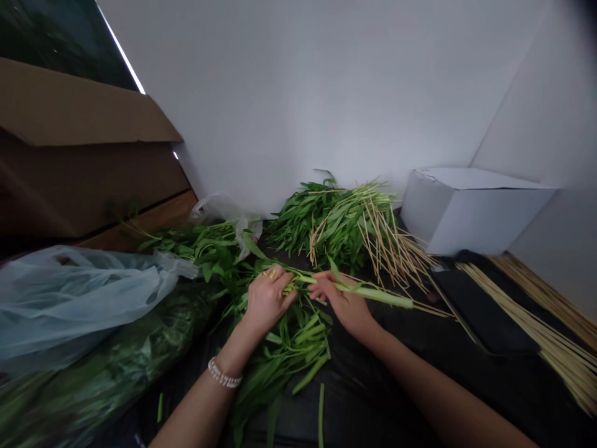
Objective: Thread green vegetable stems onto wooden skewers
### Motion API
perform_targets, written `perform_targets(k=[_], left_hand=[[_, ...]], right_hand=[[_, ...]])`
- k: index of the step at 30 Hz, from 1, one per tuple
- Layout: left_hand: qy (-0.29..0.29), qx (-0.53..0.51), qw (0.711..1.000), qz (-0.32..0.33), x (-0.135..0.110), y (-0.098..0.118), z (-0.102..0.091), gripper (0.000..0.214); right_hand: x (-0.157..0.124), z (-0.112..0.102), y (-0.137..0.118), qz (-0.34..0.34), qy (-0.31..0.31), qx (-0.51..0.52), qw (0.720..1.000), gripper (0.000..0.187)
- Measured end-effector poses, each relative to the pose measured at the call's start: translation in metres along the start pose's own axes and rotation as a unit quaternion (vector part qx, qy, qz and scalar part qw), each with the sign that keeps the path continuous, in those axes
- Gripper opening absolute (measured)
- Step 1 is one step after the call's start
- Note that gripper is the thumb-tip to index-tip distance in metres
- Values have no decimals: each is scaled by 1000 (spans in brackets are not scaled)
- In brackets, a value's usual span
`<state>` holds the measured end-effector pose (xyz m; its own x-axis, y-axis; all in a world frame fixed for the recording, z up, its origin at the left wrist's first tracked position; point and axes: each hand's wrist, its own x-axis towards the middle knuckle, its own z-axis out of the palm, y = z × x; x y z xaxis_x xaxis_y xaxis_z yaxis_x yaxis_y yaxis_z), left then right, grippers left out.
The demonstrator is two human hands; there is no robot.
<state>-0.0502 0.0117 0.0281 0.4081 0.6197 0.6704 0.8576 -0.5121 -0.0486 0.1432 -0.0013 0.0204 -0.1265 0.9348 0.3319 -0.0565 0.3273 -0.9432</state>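
My left hand [267, 297], with rings and a bead bracelet, is closed around the leafy end of a green vegetable stem [373, 292]. My right hand [342, 300] grips the same stem a little to the right, fingers curled over it. The stem's pale thick end sticks out to the right over a black sheet [401, 373]. Loose green leaves [289, 348] lie under and in front of both hands.
A heap of greens threaded on bamboo skewers [359, 230] lies behind the hands. Bare skewers [550, 336] lie at right beside a white box [471, 208]. A plastic bag of greens [79, 311] is at left, below a cardboard box [84, 149].
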Motion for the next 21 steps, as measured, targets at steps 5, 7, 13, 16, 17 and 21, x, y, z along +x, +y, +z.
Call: perform_targets(k=[5,7,13,16,17,21], left_hand=[[16,-120,989,-79,5,11,-4,16],[27,-193,974,-114,7,12,-4,16],[191,-357,828,-388,7,-30,-1,13],[284,-319,804,-415,8,-47,-3,13],[289,-306,816,-397,8,-48,-4,13],[236,-315,860,-325,10,-34,-11,19]], right_hand=[[0,4,-4,9,3,47,999,34],[2,5,-4,18,1,78,997,35],[19,-14,4,74,125,191,971,40],[27,-26,4,75,144,230,960,40],[28,-27,3,75,142,238,958,40],[26,-23,4,77,136,243,957,39]])
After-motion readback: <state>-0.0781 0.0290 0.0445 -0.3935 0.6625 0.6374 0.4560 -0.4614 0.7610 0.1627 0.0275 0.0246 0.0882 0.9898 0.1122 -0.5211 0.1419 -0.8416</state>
